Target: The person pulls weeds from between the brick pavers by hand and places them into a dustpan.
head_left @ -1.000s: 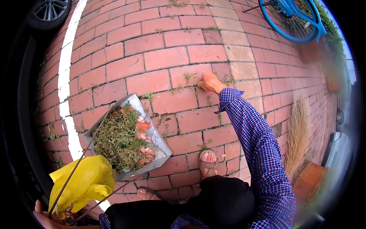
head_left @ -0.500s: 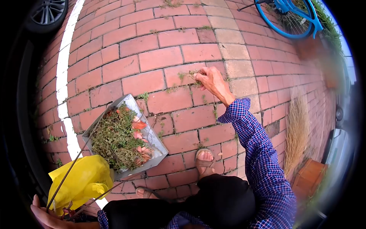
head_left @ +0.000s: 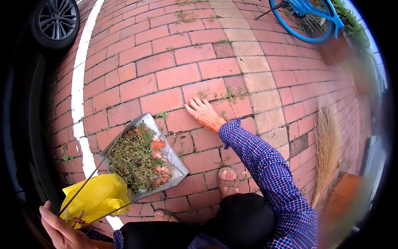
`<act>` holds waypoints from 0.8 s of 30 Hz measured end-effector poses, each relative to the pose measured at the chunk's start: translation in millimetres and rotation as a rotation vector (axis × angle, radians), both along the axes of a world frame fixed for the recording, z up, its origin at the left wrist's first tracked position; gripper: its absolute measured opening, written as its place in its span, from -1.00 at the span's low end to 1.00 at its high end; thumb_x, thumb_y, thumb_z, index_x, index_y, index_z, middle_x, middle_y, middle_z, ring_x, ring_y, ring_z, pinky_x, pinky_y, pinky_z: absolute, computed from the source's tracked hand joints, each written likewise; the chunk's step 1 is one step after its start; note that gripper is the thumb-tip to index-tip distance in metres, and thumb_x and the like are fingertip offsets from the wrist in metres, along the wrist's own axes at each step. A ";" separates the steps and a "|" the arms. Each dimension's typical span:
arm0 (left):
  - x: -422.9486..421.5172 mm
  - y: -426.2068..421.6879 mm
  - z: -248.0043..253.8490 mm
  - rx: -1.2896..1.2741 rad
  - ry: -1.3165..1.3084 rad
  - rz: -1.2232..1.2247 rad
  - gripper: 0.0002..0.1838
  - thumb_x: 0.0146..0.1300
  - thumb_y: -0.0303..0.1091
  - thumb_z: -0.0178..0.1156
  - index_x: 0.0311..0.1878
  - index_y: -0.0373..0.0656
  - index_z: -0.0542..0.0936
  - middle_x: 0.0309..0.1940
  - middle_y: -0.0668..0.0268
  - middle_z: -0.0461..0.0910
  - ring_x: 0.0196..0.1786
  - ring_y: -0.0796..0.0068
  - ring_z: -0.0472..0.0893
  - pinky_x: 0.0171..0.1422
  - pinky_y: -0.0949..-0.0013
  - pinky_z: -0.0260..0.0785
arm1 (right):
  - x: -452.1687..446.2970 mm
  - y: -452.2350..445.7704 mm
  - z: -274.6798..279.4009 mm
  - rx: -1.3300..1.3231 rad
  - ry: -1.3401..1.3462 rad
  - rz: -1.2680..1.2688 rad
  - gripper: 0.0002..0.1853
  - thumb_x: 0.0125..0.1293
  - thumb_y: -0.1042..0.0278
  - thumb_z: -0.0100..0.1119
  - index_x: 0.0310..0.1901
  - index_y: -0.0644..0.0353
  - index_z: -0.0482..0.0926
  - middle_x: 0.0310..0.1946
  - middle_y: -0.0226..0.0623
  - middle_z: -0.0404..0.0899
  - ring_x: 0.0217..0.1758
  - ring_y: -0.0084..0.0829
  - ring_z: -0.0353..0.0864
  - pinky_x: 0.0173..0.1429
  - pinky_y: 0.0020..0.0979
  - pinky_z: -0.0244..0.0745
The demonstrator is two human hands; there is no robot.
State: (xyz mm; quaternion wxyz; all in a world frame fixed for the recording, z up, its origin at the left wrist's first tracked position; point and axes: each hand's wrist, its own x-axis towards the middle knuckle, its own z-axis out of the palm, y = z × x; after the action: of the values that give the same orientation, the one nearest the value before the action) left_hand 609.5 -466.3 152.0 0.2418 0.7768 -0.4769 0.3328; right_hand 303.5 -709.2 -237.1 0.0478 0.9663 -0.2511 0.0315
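My right hand point(head_left: 205, 114), back upward, reaches low over the red bricks, its fingers apart and their tips close to a small weed tuft point(head_left: 203, 93). Nothing shows in it. Another sprawling weed point(head_left: 234, 94) lies just beyond, along a joint. At the lower left my left hand point(head_left: 62, 230) has the thin wire handle point(head_left: 93, 172) of a metal dustpan point(head_left: 176, 168) in it; its fingers are fairly straight and the thumb side is partly hidden. Pulled weeds point(head_left: 132, 157) and some orange-red leaves point(head_left: 158, 144) fill the pan. A yellow plastic bag point(head_left: 99, 193) hangs by the handle.
A straw broom point(head_left: 327, 145) lies on the right near an orange-brown planter point(head_left: 344, 193). A blue bicycle point(head_left: 306, 20) stands at the upper right. A car wheel point(head_left: 58, 20) and a white painted line point(head_left: 78, 91) are on the left. My sandalled foot point(head_left: 227, 180) is beside the pan.
My right hand has come down and left, from pinching a weed sprig to spread fingers near the bricks. The sprig is no longer in it. The view has shifted slightly; my left hand stays at the handle.
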 end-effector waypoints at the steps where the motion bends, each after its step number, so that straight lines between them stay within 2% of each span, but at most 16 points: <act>1: -0.3 -1.2 0.0 0.012 -0.007 0.007 -0.73 0.48 -0.43 0.24 -0.33 -0.36 0.78 -0.44 0.17 0.77 -0.48 0.30 0.69 -0.35 0.33 0.53 | -0.1 -4.8 0.4 -0.039 -0.007 -0.014 -0.50 0.29 0.39 0.13 0.25 0.39 0.51 0.23 -0.10 0.48 0.34 -0.13 0.43 0.24 -0.21 0.46; 3: -0.1 -2.3 3.6 0.051 -0.081 0.008 -0.73 0.48 -0.44 0.23 -0.35 -0.34 0.77 -0.44 0.17 0.77 -0.47 0.27 0.70 -0.34 0.30 0.55 | -6.0 -6.4 -15.8 -0.062 0.046 -0.099 -0.53 0.31 0.37 0.10 0.23 0.36 0.52 0.10 -0.12 0.49 0.19 -0.20 0.47 0.12 -0.28 0.47; 4: 0.4 -2.9 5.1 0.062 -0.081 -0.008 -0.73 0.48 -0.44 0.23 -0.35 -0.32 0.78 -0.45 0.18 0.77 -0.47 0.27 0.70 -0.34 0.30 0.55 | -7.6 -6.3 -13.4 -0.090 0.040 -0.111 -0.53 0.31 0.37 0.10 0.23 0.36 0.52 0.10 -0.12 0.49 0.19 -0.20 0.47 0.12 -0.28 0.47; 6: 0.5 -2.5 7.9 0.098 -0.098 -0.001 -0.75 0.47 -0.42 0.25 -0.35 -0.29 0.78 -0.44 0.19 0.77 -0.47 0.26 0.70 -0.35 0.30 0.55 | -8.4 -8.1 -11.8 -0.041 0.046 -0.119 -0.60 0.31 0.35 0.08 0.15 0.32 0.53 -0.05 -0.19 0.46 0.01 -0.30 0.47 0.00 -0.32 0.45; 10: 0.4 3.1 10.4 0.163 -0.136 0.026 -0.77 0.46 -0.40 0.27 -0.33 -0.25 0.78 -0.42 0.19 0.77 -0.45 0.23 0.70 -0.33 0.27 0.56 | -7.4 -11.2 -15.4 -0.083 -0.046 -0.126 -0.74 0.31 0.33 0.09 0.00 0.20 0.53 -0.17 -0.27 0.42 -0.09 -0.35 0.47 -0.07 -0.35 0.44; 15: -0.3 5.2 11.3 0.157 -0.110 0.039 -0.79 0.43 -0.37 0.32 -0.34 -0.23 0.78 -0.45 0.19 0.74 -0.47 0.22 0.67 -0.34 0.26 0.54 | -9.5 -16.7 -16.6 -0.084 -0.106 -0.190 -0.82 0.33 0.32 0.07 -0.07 0.09 0.52 -0.25 -0.30 0.42 -0.12 -0.34 0.47 -0.11 -0.35 0.43; 18: 2.4 6.8 9.9 0.160 -0.139 0.018 -0.81 0.41 -0.39 0.33 -0.36 -0.18 0.78 -0.50 0.21 0.68 -0.51 0.21 0.61 -0.39 0.22 0.48 | -8.8 -15.4 -16.8 -0.170 -0.031 -0.163 -0.85 0.33 0.28 0.08 -0.11 0.06 0.51 -0.29 -0.35 0.41 -0.17 -0.38 0.45 -0.19 -0.33 0.38; 24: -0.4 6.9 13.9 0.180 -0.101 0.034 -0.80 0.43 -0.38 0.32 -0.38 -0.13 0.76 -0.54 0.22 0.63 -0.53 0.20 0.56 -0.42 0.19 0.42 | -7.4 -9.0 -18.2 -0.227 0.055 -0.174 -0.91 0.28 0.26 0.12 -0.26 0.03 0.51 -0.31 -0.38 0.39 -0.18 -0.36 0.43 -0.22 -0.28 0.34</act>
State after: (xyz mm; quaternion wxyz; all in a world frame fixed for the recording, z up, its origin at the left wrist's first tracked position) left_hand 609.1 -459.5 165.8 0.1414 0.7855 -0.5032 0.3313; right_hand 296.1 -718.2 -255.2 0.1663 0.9297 -0.3272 0.0288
